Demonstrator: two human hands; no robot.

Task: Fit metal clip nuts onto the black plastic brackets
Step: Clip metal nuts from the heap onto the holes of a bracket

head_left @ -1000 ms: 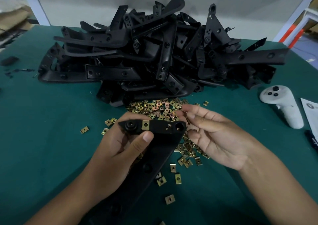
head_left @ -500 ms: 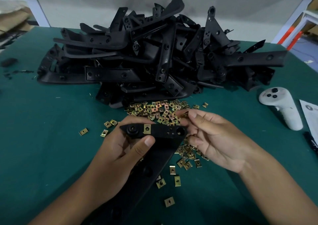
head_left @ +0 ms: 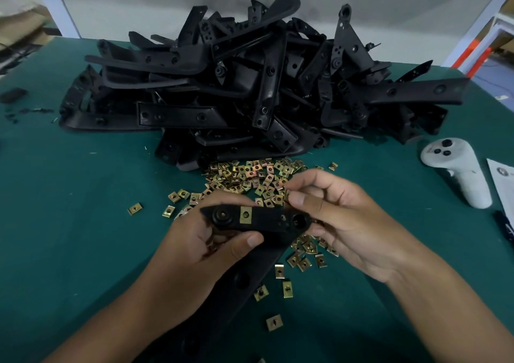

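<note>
My left hand (head_left: 205, 254) grips a long black plastic bracket (head_left: 267, 221) near its top end, thumb across its lower edge. One brass clip nut (head_left: 246, 214) sits clipped on the bracket's top edge. My right hand (head_left: 339, 218) is at the bracket's right end, thumb and fingers pinched together just above the round hole; a clip nut seems pinched there but is mostly hidden. A heap of loose clip nuts (head_left: 250, 176) lies on the green table just beyond my hands.
A big pile of black brackets (head_left: 250, 84) fills the back of the green table (head_left: 69, 196). A white handheld controller (head_left: 456, 168) lies at the right, with a paper sheet (head_left: 503, 179) beside it. Scattered nuts (head_left: 274, 322) lie near my wrists.
My right hand has closed in on the bracket's right end, fingers curling into a pinch over it. My left hand has kept its hold, turning the bracket slightly.
</note>
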